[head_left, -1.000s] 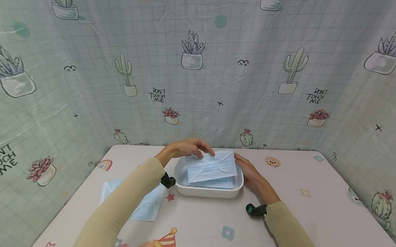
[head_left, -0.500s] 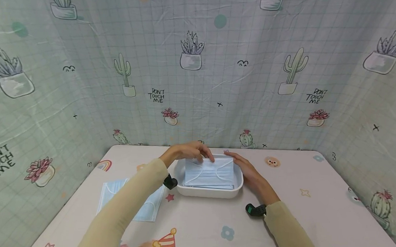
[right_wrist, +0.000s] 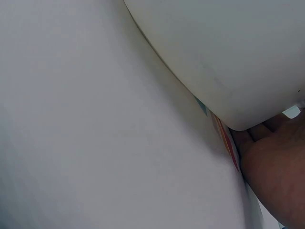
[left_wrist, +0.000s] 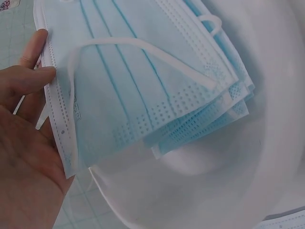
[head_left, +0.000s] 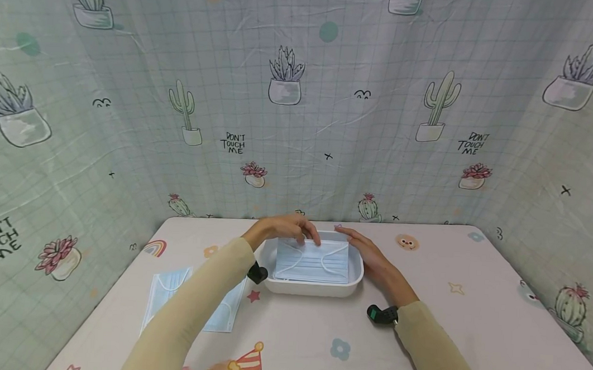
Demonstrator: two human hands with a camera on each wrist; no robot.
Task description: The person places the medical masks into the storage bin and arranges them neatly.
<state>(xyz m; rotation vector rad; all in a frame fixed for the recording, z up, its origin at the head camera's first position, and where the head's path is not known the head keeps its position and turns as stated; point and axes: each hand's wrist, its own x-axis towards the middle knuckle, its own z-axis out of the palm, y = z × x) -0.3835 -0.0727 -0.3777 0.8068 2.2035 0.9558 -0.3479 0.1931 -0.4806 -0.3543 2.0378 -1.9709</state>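
A light-blue face mask (head_left: 312,261) with white ear loops lies over several others in a white container (head_left: 313,288). In the left wrist view, the corners of the lower masks (left_wrist: 205,129) show beneath it. My left hand (head_left: 286,227) pinches the top mask's far edge, thumb on the near face and fingers behind. My right hand (head_left: 370,257) rests along the container's right side, its fingers extended near the back right rim. In the right wrist view those fingers are partly hidden by the container wall (right_wrist: 228,62).
More blue masks (head_left: 224,310) lie on the white patterned tabletop (head_left: 298,341) at the left, partly hidden under my left sleeve (head_left: 189,313). A cactus-print curtain (head_left: 324,130) stands behind the table and along its sides.
The top mask, tilted and raised a second ago, has come down flat onto the stack with my left hand at its edge. My right hand's fingers have shifted left along the back rim.
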